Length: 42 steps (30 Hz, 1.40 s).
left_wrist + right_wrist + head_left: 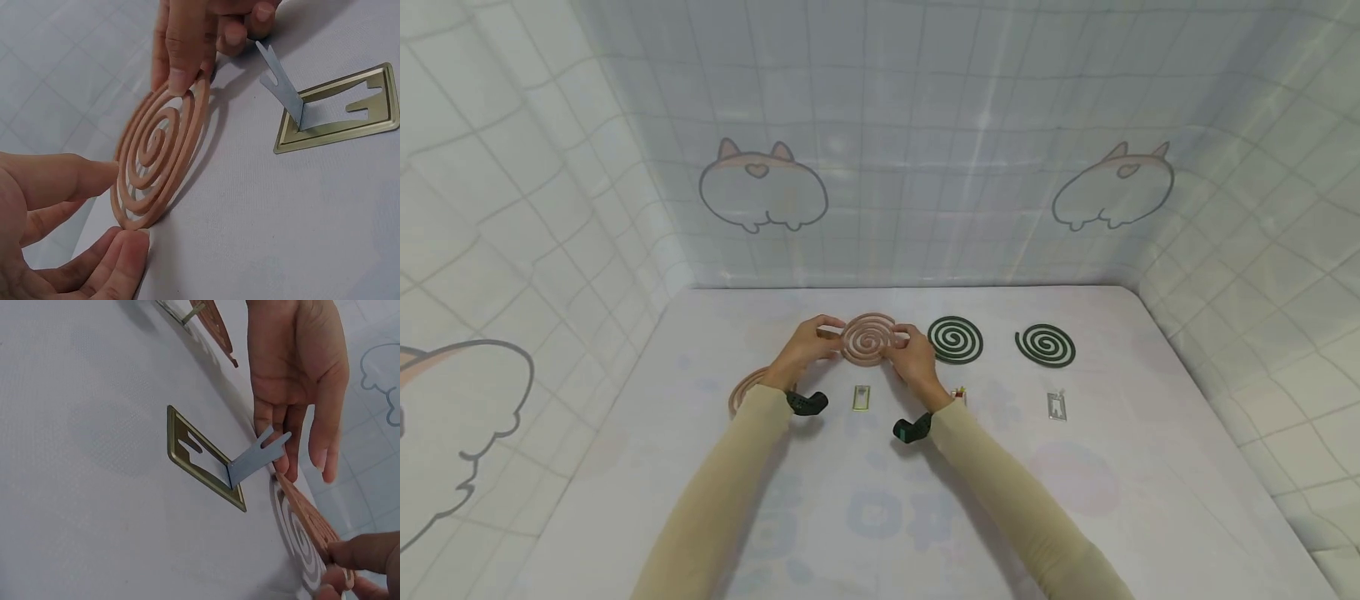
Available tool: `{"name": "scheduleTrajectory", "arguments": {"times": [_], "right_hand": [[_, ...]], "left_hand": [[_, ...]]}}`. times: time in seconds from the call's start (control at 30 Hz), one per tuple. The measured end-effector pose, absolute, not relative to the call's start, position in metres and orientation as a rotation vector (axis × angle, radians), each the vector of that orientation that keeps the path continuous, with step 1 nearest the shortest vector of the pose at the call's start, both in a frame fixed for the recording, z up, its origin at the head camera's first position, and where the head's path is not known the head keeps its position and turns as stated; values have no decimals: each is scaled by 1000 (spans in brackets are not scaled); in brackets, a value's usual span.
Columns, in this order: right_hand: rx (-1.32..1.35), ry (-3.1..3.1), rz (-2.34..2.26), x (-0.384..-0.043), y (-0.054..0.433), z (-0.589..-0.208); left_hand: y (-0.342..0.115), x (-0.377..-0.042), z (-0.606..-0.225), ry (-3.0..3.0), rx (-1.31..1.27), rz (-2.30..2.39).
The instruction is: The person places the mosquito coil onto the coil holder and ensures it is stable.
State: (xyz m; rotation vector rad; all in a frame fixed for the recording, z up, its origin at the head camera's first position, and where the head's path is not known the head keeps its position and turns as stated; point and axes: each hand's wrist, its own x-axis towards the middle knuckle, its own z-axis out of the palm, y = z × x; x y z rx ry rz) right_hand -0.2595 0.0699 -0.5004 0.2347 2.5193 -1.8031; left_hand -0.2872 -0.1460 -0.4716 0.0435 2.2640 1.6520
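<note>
- With the right hand (913, 357) I am pinching the brown coil (868, 340) by its right side, thumb and fingers closing on its flat bands.
- With the left hand (807, 346) I am making a wide grip: the thumb is standing apart from the fingers, and fingertips are touching the coil's left rim. I am not able to tell whether that thumb is touching too.
- The coil is tilting between both hands at the far part of the table (1120, 350), its shadow falling beside it; I cannot tell whether its lower rim is resting there.
- Near the coil, on my side, a gold-rimmed stand (340, 130) is lying flat, its forked tab (284, 87) sticking up.
- A second brown coil (742, 390) is sitting to the left, partly hiding behind the left wrist.
- Rightward, a dark green coil (955, 340) and another green coil (1047, 345) are lying apart, a silver stand (1057, 406) sitting nearer me than the latter.
</note>
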Motion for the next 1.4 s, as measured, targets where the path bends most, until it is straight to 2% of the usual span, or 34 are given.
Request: {"name": "scheduleTrajectory", "arguments": {"times": [0.4, 0.67, 1.07, 1.4], "right_hand": [[276, 2119, -2088, -258, 75, -498], [301, 2073, -2129, -257, 73, -496], [193, 2066, -2127, -250, 70, -491], [38, 2099, -2119, -249, 79, -495]], "left_hand": [[-150, -287, -474, 2240, 41, 1676], [-151, -285, -471, 2185, 49, 1710], [-152, -280, -470, 2095, -31, 1881], [-152, -277, -467, 2090, 4, 1923]]}}
